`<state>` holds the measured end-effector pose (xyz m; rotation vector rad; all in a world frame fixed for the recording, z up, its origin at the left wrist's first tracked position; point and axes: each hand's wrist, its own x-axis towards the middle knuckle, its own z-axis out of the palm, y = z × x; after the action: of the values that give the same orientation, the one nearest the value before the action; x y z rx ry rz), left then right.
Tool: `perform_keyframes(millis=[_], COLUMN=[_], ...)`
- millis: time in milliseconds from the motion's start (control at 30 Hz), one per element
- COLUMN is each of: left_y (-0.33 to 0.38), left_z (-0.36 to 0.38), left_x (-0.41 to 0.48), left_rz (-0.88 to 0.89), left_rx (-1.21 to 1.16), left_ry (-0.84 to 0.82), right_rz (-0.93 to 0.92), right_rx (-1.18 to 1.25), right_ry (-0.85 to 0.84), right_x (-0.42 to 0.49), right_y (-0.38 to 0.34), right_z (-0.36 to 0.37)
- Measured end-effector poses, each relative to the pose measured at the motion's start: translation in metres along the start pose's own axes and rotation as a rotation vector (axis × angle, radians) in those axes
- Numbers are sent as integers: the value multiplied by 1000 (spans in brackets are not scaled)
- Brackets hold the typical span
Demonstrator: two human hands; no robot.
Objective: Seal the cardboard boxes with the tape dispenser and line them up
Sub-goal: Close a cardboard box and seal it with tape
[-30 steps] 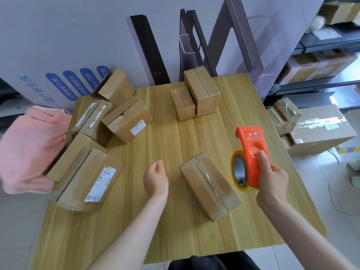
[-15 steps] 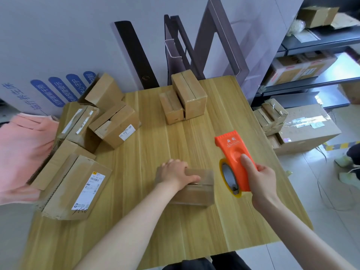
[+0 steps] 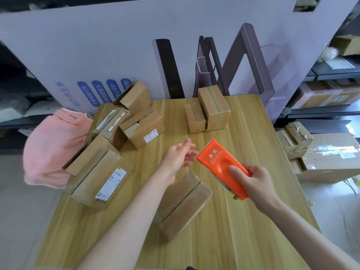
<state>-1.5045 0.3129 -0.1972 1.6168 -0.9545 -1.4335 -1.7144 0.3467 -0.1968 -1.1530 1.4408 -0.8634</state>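
Wooden table (image 3: 251, 145), boxes (image 3: 101, 172) piled at its left: an orange tape dispenser (image 3: 221, 165) is gripped in the right hand (image 3: 253, 181) near a box (image 3: 185, 203) laid toward the front edge; the left hand (image 3: 177, 158) is held slack-fingered, holding nothing, beside the dispenser's tip.
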Motion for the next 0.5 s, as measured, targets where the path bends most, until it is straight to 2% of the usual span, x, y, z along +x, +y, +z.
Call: perform_keyframes(millis=[67, 167, 333, 500], left_y=[18, 26, 20, 21], left_z=[-8, -15, -14, -12], left_x=[-4, -7, -2, 8], left_rz=[-16, -6, -16, -32], left_rx=[9, -12, 37, 43], left_ry=[-102, -145, -91, 32], right_rz=[-24, -64, -113, -157], right_rx=[-10, -56, -112, -187], right_ry=[-7, -21, -31, 11], right_x=[1, 1, 0, 1], right_y=[-7, -12, -11, -9], right_z=[2, 2, 4, 10])
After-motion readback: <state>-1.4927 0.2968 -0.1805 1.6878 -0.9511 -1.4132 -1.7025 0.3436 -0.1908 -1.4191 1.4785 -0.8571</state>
